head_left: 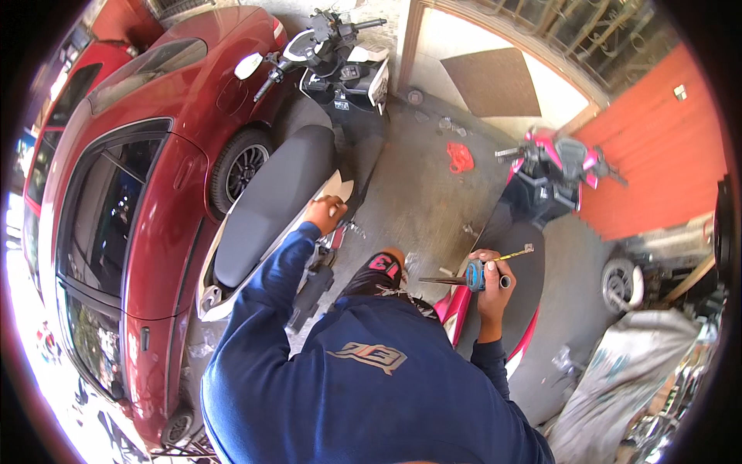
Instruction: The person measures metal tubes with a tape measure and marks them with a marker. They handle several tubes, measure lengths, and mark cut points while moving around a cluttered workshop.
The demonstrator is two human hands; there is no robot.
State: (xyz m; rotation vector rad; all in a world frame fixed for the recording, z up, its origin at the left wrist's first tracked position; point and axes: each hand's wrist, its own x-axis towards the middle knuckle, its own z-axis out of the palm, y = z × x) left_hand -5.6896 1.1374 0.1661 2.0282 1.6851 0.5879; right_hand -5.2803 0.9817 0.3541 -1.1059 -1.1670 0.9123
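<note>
My left hand (326,214) is closed beside the pale side panel (338,188) of a white scooter with a dark grey seat (274,205). Something small and whitish shows at its fingers, too small to name. Over the seat (525,267) of a pink scooter, my right hand (493,298) grips a blue and black tape measure (475,275). A short length of yellow blade (512,254) sticks out of it, its metal hook at the far end. In the same hand lies a thin dark rod-like thing (440,280) pointing left, with a round tube end (505,282) showing at the other side.
A dark red car (170,232) stands along the left. The pink scooter's handlebar (568,155) is at the right, before an orange-red panel (657,147). A red plastic bag (460,157) lies on the concrete floor (417,185). A grey cover (626,379) drapes over things at lower right.
</note>
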